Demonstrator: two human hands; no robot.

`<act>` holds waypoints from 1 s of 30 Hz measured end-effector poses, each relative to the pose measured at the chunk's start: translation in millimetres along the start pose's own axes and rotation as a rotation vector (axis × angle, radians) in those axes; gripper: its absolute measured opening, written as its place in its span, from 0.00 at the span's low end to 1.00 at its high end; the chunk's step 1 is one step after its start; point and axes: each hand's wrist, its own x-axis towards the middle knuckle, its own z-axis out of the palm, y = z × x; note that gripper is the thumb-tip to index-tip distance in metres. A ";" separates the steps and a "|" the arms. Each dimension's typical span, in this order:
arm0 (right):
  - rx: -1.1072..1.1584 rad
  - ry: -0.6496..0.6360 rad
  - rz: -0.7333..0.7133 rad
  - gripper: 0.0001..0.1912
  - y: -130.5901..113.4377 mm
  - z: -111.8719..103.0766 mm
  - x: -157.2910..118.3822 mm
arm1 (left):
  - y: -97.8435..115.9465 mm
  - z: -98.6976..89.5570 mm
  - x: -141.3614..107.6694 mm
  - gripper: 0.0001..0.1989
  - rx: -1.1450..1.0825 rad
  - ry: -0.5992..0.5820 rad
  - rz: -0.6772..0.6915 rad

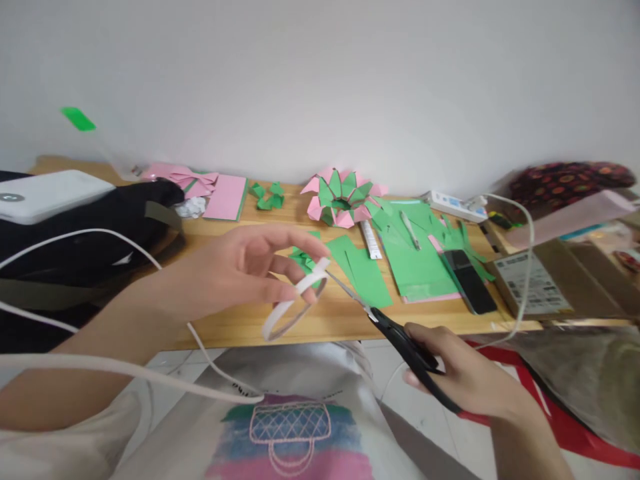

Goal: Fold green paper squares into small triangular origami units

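Note:
My left hand (245, 270) pinches a thin white roll of tape (274, 323) between thumb and fingers, in the air over the table's front edge. A short end of the tape sticks up from the ring. In my right hand (467, 367) is a pair of black-handled scissors (403, 343), the fingers wrapped round the handles. The blades point left and their tips are at or very close to the tape's end; whether they touch it I cannot tell. Beyond the hands lie green paper sheets (373, 280) and a pink and green folded-paper ring (345, 193).
A phone (470, 280), a craft knife (410, 230) and a white tube (371, 240) lie on the wooden table (220, 327). A power strip (455, 205) and cardboard box (565, 280) are at right. White cables (125, 373) cross at left, near a black bag (100, 260).

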 end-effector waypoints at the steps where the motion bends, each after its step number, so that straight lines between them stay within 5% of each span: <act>1: -0.020 0.019 0.037 0.14 3.8 0.7 0.0 | -5.1 -4.4 -0.6 0.15 0.067 0.075 -0.006; 7: -0.180 0.377 0.461 0.21 43.7 -7.8 11.6 | -59.7 -51.2 -1.6 0.28 0.724 0.435 -0.160; 13: -0.365 0.590 0.755 0.21 78.5 -29.0 44.4 | -92.9 -80.9 2.7 0.29 0.944 0.424 -0.260; 25: -0.483 0.498 0.832 0.21 77.7 -25.5 75.6 | -83.4 -64.9 2.4 0.26 1.173 0.453 -0.260; 30: -0.545 0.419 0.794 0.19 70.9 -19.2 81.0 | -80.7 -58.0 3.9 0.24 1.053 0.505 -0.166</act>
